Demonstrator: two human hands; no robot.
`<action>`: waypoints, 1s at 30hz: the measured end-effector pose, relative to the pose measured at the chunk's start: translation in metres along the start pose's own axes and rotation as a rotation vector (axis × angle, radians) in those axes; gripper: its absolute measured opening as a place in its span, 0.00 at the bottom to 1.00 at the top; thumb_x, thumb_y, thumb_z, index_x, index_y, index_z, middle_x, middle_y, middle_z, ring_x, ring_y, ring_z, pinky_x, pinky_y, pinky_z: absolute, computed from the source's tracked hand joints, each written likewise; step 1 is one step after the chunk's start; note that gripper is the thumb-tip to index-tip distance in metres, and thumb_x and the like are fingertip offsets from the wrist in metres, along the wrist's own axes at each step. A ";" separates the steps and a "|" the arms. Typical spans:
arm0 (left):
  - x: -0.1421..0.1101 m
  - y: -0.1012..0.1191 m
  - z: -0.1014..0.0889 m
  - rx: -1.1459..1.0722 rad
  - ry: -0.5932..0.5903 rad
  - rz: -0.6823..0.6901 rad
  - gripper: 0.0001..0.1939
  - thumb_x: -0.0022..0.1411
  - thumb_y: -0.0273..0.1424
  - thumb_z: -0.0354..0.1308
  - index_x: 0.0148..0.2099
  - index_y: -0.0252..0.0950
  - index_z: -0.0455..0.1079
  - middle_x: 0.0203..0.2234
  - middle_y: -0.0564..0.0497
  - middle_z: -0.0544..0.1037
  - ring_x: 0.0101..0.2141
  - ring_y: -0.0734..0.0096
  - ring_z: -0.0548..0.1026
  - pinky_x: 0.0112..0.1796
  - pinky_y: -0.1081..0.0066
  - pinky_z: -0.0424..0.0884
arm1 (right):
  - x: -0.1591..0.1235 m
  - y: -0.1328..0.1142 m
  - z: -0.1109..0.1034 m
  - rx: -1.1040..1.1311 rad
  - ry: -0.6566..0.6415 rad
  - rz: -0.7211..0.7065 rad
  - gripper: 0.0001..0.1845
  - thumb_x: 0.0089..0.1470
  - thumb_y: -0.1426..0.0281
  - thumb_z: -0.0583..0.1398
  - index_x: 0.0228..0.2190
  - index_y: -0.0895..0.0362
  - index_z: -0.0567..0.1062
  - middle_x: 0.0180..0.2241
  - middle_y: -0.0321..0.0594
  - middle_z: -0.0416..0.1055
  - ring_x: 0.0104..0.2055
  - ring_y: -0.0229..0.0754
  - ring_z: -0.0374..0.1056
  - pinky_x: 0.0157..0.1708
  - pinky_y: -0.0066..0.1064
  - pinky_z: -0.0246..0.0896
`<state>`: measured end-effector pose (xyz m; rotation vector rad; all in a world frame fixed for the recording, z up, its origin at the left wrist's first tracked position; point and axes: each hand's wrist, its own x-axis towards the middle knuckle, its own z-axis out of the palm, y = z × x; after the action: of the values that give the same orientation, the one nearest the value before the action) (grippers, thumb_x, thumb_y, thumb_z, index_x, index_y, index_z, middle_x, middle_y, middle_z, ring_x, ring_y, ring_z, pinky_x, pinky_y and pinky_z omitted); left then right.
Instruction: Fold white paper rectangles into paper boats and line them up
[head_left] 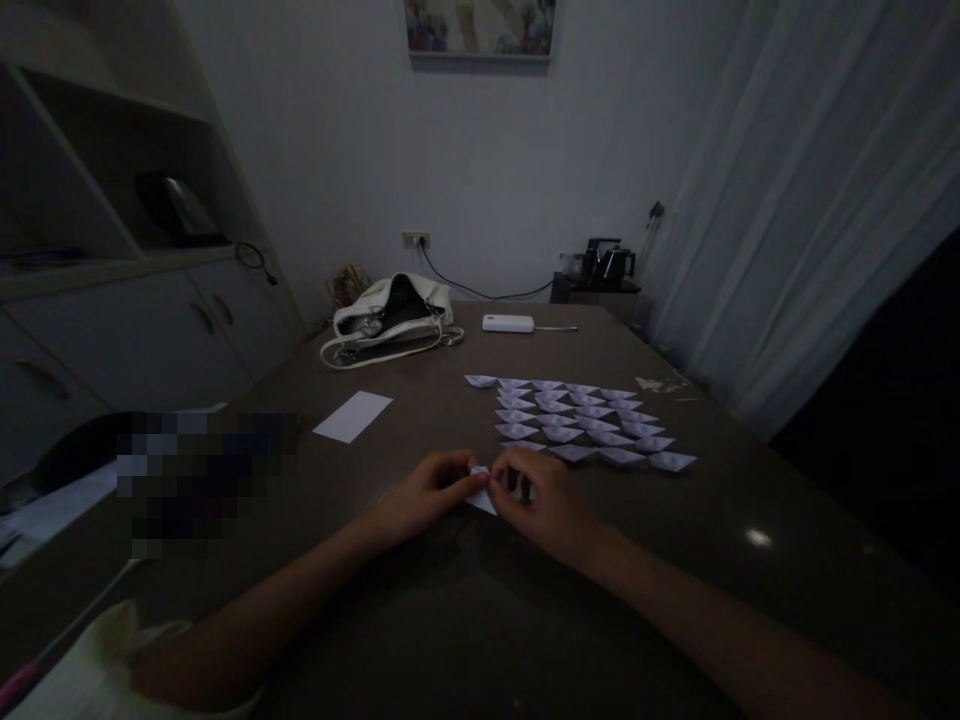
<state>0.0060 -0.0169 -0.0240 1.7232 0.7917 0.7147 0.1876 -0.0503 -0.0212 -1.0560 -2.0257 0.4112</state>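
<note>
Between my two hands, low over the table, is a small piece of folded white paper (482, 499). My left hand (437, 488) pinches its left side with thumb and fingers. On the other side my right hand (541, 500) grips the paper between thumb and forefinger, the remaining fingers curled. Part of the paper is hidden behind the fingers. Just beyond my right hand stand several rows of white folded paper boats (589, 412). A flat sheet of white paper (353, 416) lies to the left, past my left hand.
The dark table (420, 620) carries a white handbag (394, 318) and a white power bank (508, 323) with a short cable at its far end. Paper scraps (660, 385) lie on the right. A pixelated patch covers the left edge. Kettles (611, 265) stand beyond the table.
</note>
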 end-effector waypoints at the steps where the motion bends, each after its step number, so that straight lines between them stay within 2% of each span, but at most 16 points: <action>1: 0.000 0.001 0.000 -0.010 0.001 0.003 0.14 0.60 0.40 0.56 0.33 0.33 0.66 0.25 0.55 0.69 0.28 0.73 0.68 0.30 0.75 0.63 | 0.000 0.000 0.000 -0.001 -0.003 -0.002 0.03 0.52 0.74 0.57 0.27 0.55 0.68 0.24 0.34 0.65 0.26 0.37 0.61 0.26 0.28 0.55; 13: 0.000 -0.002 -0.001 -0.031 -0.018 -0.005 0.11 0.58 0.37 0.57 0.35 0.33 0.66 0.27 0.54 0.71 0.29 0.72 0.69 0.31 0.73 0.64 | -0.002 0.002 0.002 0.016 -0.006 -0.012 0.04 0.51 0.75 0.57 0.27 0.56 0.67 0.25 0.35 0.65 0.26 0.36 0.62 0.27 0.27 0.56; 23: 0.002 -0.007 0.001 -0.005 -0.011 0.009 0.10 0.56 0.35 0.57 0.33 0.34 0.63 0.25 0.55 0.69 0.28 0.72 0.68 0.30 0.74 0.63 | -0.003 0.000 0.006 -0.017 0.012 -0.044 0.05 0.50 0.76 0.57 0.26 0.57 0.66 0.24 0.34 0.64 0.25 0.35 0.62 0.26 0.26 0.54; 30: 0.001 -0.003 0.001 -0.012 -0.031 0.007 0.10 0.55 0.35 0.57 0.32 0.34 0.62 0.25 0.55 0.68 0.28 0.72 0.67 0.31 0.73 0.63 | -0.002 0.001 0.006 -0.018 0.009 -0.047 0.04 0.50 0.76 0.57 0.26 0.57 0.67 0.24 0.34 0.64 0.25 0.35 0.62 0.26 0.25 0.54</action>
<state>0.0069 -0.0156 -0.0266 1.7231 0.7595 0.6943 0.1843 -0.0509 -0.0273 -1.0180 -2.0457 0.3636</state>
